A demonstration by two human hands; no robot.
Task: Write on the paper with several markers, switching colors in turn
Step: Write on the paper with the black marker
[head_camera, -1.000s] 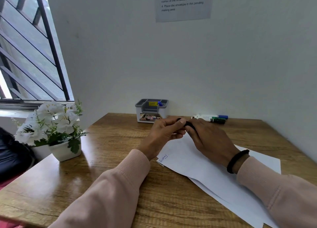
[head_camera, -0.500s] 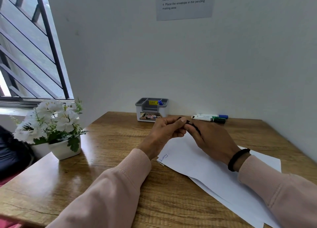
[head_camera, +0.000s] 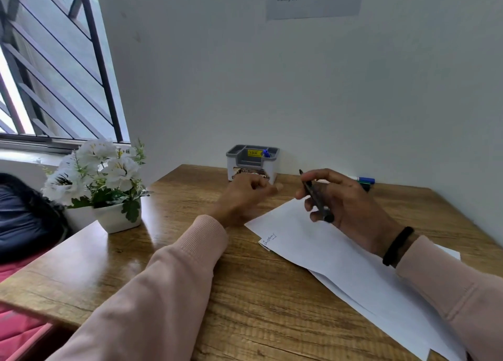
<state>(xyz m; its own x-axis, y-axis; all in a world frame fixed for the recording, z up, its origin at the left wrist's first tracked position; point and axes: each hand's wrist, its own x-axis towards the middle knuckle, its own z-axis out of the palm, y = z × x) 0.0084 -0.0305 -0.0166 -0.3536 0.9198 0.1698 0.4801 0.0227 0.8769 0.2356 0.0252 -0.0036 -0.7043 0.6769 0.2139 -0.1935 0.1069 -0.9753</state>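
My right hand (head_camera: pixel 345 203) grips a black marker (head_camera: pixel 315 197) above the far end of the white paper (head_camera: pixel 326 249), its thin bare tip pointing up and away. My left hand (head_camera: pixel 245 194) hovers to the left of it near the grey organizer, fingers curled against the thumb on the marker's cap, which is almost wholly hidden inside them. The paper lies slanted on the wooden table (head_camera: pixel 168 252), with a small handwritten word near its left corner. More markers (head_camera: pixel 364 181), blue and green capped, lie by the wall behind my right hand.
A grey desk organizer (head_camera: pixel 251 160) stands against the wall at the table's back. A white pot of white flowers (head_camera: pixel 103 181) sits at the table's left edge below the window. A second sheet pokes out under the paper.
My hands, joined on the marker before, have pulled apart. The left hand moved left, the right hand moved right with the marker, whose tip now shows.
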